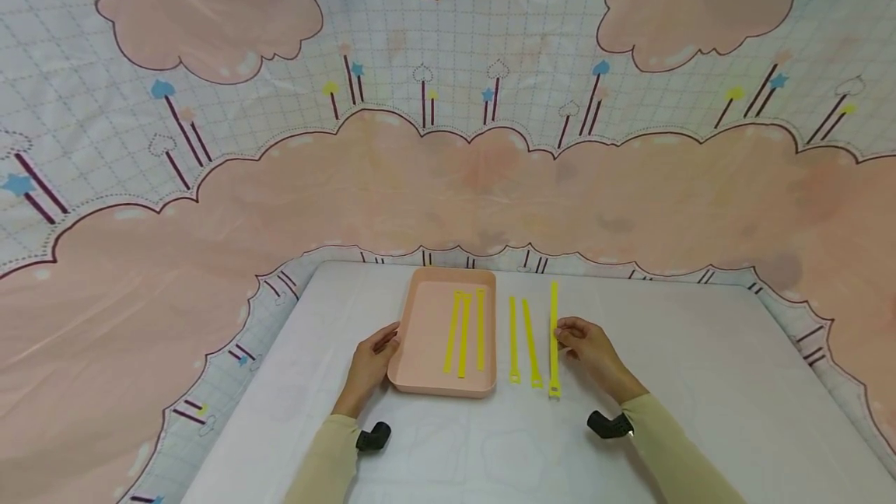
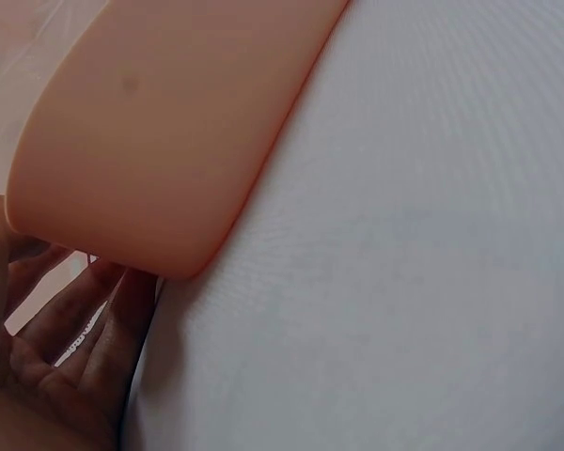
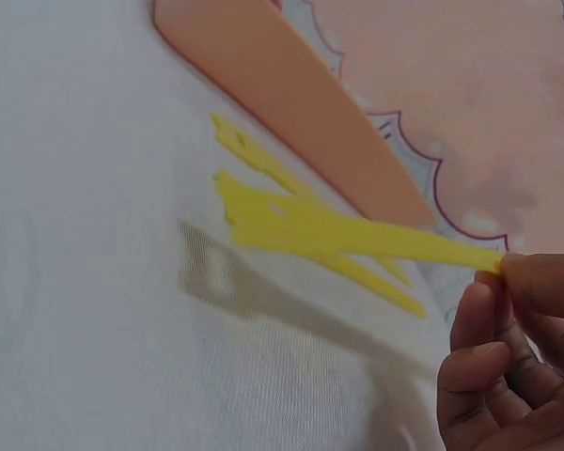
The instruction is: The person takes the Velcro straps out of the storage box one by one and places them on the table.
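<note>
My left hand holds the left rim of a peach-coloured tray; in the left wrist view its fingers lie against the tray's outer wall. Three flat yellow cable ties lie lengthwise inside the tray, towards its right side. Between thumb and fingertips, my right hand pinches another yellow cable tie near its narrow end. That tie's wider, slotted head points towards me, raised above the white table with a shadow beneath it. Two more cable ties rest on the table between the tray and my right hand.
The white table reaches out on both sides of my arms. Behind it hangs a patterned cloth with clouds and stars. Black wrist cameras sit at both sleeve cuffs.
</note>
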The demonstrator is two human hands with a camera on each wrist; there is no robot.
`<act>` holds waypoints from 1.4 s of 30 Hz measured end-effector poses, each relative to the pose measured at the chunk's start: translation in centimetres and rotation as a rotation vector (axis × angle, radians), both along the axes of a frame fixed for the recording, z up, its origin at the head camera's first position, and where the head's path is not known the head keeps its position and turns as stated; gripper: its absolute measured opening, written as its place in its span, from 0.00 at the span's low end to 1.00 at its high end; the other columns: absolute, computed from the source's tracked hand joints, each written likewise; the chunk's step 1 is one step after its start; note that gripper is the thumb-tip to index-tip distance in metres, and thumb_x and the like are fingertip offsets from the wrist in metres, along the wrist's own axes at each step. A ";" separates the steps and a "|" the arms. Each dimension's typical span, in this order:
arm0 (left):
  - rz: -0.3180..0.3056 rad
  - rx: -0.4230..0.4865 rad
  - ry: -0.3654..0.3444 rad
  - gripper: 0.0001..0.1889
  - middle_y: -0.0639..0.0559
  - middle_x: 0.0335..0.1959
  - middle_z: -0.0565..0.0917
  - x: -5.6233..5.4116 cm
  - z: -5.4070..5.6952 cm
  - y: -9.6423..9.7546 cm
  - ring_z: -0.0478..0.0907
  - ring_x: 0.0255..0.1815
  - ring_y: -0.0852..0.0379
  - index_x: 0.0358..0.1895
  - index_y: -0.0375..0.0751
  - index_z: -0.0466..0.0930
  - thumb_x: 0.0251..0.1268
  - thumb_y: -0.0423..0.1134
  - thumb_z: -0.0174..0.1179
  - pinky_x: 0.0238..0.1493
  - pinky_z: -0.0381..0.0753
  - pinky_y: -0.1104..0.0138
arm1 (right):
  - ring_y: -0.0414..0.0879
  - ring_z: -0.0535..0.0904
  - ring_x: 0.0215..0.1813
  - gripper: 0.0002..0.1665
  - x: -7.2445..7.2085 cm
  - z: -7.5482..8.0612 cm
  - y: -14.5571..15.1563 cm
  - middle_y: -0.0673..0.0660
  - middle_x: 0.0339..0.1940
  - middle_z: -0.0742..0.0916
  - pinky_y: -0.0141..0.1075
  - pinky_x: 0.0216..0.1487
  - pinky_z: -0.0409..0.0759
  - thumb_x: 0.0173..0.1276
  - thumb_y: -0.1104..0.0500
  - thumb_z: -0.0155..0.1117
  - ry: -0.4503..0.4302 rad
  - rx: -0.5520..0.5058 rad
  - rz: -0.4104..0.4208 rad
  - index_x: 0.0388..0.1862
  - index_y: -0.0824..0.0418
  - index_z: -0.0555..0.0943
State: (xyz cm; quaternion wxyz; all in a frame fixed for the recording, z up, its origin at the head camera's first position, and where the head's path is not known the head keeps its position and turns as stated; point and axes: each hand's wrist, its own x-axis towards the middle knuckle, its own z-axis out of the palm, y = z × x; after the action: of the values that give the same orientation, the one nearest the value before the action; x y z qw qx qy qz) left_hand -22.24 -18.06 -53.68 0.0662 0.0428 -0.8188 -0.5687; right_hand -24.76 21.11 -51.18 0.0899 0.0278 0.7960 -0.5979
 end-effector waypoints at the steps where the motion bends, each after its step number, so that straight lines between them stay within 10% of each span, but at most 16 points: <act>1: 0.001 0.002 -0.003 0.19 0.34 0.60 0.80 0.0 0.0 0.0 0.78 0.62 0.39 0.64 0.37 0.77 0.71 0.34 0.57 0.65 0.76 0.51 | 0.40 0.77 0.37 0.18 -0.1 -0.1 0.0 0.52 0.37 0.84 0.30 0.35 0.77 0.74 0.58 0.59 0.003 0.017 0.002 0.56 0.69 0.74; 26: -0.032 -0.003 0.019 0.21 0.35 0.61 0.79 -0.7 -0.6 -0.4 0.76 0.64 0.39 0.65 0.38 0.75 0.72 0.36 0.57 0.66 0.76 0.51 | 0.41 0.72 0.27 0.12 -2.4 -2.1 -0.1 0.52 0.28 0.80 0.29 0.24 0.70 0.69 0.61 0.61 -0.004 0.183 -0.024 0.47 0.67 0.78; 42: -0.030 -0.007 0.029 0.21 0.33 0.61 0.79 -0.6 -0.5 -0.2 0.77 0.63 0.39 0.65 0.38 0.75 0.72 0.37 0.57 0.65 0.76 0.51 | 0.43 0.74 0.30 0.17 -2.4 -2.0 0.0 0.56 0.39 0.80 0.30 0.28 0.74 0.71 0.59 0.60 -0.037 0.142 -0.056 0.56 0.64 0.76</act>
State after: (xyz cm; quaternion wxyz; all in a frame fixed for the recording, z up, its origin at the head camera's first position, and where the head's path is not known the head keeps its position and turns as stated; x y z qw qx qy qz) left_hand -22.86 -18.26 -54.20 0.0696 0.0218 -0.8203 -0.5673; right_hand -27.17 21.13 -53.21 0.0856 0.0671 0.8335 -0.5416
